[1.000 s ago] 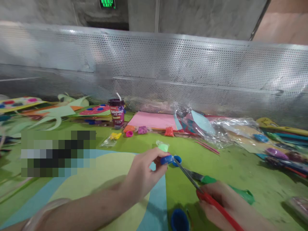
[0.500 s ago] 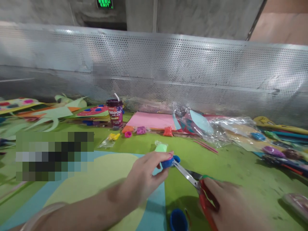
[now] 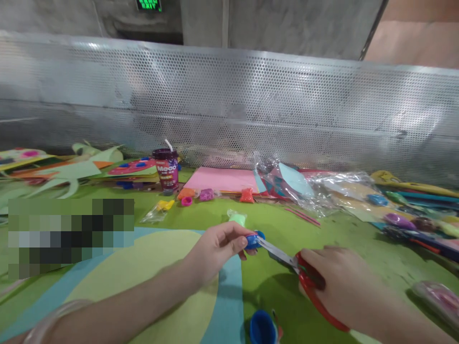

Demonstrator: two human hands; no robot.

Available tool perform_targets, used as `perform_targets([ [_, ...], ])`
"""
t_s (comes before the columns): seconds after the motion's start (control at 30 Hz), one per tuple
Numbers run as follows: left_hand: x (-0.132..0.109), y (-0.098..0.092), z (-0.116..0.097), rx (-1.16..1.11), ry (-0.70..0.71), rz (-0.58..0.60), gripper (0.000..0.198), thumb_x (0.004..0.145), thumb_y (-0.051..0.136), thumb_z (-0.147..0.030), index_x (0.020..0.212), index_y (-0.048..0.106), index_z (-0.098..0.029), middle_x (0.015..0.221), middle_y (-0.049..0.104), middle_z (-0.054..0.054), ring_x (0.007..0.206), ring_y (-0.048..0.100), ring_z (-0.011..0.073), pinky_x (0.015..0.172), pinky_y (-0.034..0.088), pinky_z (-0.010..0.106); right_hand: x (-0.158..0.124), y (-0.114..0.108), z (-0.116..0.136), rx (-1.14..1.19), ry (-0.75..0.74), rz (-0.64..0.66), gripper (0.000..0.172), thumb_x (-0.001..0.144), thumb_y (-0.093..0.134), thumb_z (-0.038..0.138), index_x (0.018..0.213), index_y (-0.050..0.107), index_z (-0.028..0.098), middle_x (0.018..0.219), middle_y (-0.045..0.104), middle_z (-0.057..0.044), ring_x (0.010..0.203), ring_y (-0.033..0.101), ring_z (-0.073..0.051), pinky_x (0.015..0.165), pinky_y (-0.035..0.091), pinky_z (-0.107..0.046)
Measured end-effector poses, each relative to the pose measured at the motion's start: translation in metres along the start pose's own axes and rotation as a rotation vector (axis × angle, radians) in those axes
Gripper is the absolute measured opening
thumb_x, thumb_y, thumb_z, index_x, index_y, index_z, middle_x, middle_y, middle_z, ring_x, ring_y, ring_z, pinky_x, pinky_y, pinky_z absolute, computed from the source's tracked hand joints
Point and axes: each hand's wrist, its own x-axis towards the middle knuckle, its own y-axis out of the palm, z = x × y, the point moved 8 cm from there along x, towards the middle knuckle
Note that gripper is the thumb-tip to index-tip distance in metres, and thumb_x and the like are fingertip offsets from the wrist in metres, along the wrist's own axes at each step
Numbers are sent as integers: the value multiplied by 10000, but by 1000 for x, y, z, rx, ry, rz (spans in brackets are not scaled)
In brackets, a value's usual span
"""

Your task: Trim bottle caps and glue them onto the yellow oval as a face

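My left hand (image 3: 219,243) pinches a small, shiny blue clay packet (image 3: 252,241) between thumb and fingertips, above the right edge of the paper. My right hand (image 3: 344,282) grips red-handled scissors (image 3: 281,255). Their blades point left, almost together, with the tips touching or very near the packet's right side. Part of another blue round piece shows just behind it. Beyond my left fingers lies a light green packet (image 3: 236,218). A blue cup (image 3: 263,327) stands at the bottom, below the scissors.
Blue paper with a yellow-green circle (image 3: 154,267) lies under my left arm. Behind are a purple drink cup (image 3: 167,172), pink paper (image 3: 222,179), a red packet (image 3: 247,195), thin pink sticks (image 3: 303,216) and clear plastic wrap (image 3: 322,191). A perforated metal panel (image 3: 229,100) borders the table.
My left hand has turned, so its thumb now shows in front of the blue packet. The scissor blades have come closer together. The view has shifted slightly.
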Motion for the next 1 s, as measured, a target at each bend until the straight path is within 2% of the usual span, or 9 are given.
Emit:
perform_targets([
  [0.23,-1,0,5,-63,-35,-2,290,703,644,-396,784,625,-119,669,643,35,618,580,122,651,472,281,-4,-11,7,-13,-114,-174,132,667,463,141,556,474,211,434,506,0,389,437,-155,427,179,-254],
  [0.5,1,-2,2,-85,-39,-21,279,684,668,-378,775,623,-118,681,648,36,635,584,125,662,473,284,-6,-14,9,-13,-98,-304,155,708,420,153,580,486,212,410,487,15,362,432,-142,417,188,-253],
  [0.6,1,-2,1,-105,-52,-33,276,674,681,-366,783,622,-119,688,653,36,639,585,125,670,473,287,-4,-14,10,-13,-58,-256,154,699,419,144,576,477,214,421,512,10,375,460,-150,422,201,-257],
  [0.83,0,-3,5,-117,-102,-54,258,665,695,-313,844,624,-140,816,682,60,722,619,157,762,471,338,-3,4,4,172,94,-13,185,729,419,163,568,496,213,501,584,-6,402,486,-131,413,232,-244],
  [1.0,1,-4,6,-119,-92,-71,237,662,698,-296,820,625,-134,831,693,66,741,631,165,764,479,339,-3,14,3,298,118,79,190,716,404,142,553,470,213,491,565,8,393,471,-115,404,248,-232],
])
